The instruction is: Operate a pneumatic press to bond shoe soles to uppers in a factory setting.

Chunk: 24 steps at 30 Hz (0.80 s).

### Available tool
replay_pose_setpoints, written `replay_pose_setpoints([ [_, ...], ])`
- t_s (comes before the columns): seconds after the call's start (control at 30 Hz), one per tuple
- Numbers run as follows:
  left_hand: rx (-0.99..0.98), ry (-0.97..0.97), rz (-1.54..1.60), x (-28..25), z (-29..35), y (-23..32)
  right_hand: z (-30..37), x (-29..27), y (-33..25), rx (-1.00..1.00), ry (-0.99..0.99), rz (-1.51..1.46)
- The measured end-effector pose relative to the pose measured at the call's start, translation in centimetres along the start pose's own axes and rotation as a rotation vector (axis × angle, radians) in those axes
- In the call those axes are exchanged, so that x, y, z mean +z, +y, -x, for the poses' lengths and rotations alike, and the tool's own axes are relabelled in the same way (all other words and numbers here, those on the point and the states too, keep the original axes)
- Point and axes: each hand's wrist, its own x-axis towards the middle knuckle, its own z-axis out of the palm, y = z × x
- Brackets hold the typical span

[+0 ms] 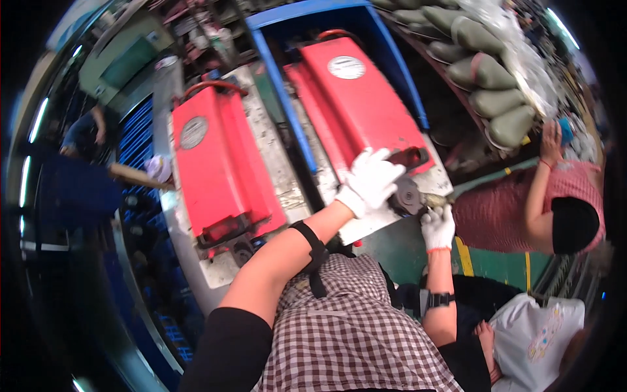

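Two long red machine covers stand side by side, a left one (pixel 222 160) and a right one (pixel 356 98), each with a round pale label. My left hand (pixel 372 179), in a white glove, lies with fingers stretched over the front end of the right cover, beside a dark reddish block (pixel 410 157). Just in front of that block is a round grey metal part (pixel 407 196). My right hand (pixel 437 228), also gloved in white, has its fingers bent together at a small brownish-green piece (pixel 436 200) near the machine's front corner; what it grips is blurred.
A blue metal frame (pixel 392 62) surrounds the right machine's rear. Olive-green boots (pixel 486 72) are piled at the far right. A person in a red checked garment (pixel 499 212) works at the right; another in a white shirt (pixel 539 333) is lower right. A wooden bar (pixel 137 176) juts at left.
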Motion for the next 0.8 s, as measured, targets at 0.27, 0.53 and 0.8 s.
replay_pose_setpoints([
  [0.27, -0.325, -0.052, 0.115, -14.5, 9.8, 0.2, 9.1, 0.7, 8.4, 0.176, -0.609, 1.058],
  [0.53, -0.683, -0.128, -0.197, -25.6, 23.5, 0.4, 17.1, 10.2, 20.7, -0.095, -1.575, 1.766],
  [0.8, -0.819, -0.446, -0.232, -23.2, 22.4, -2.3, 20.4, 9.3, 26.4, 0.090, -1.339, 1.843],
])
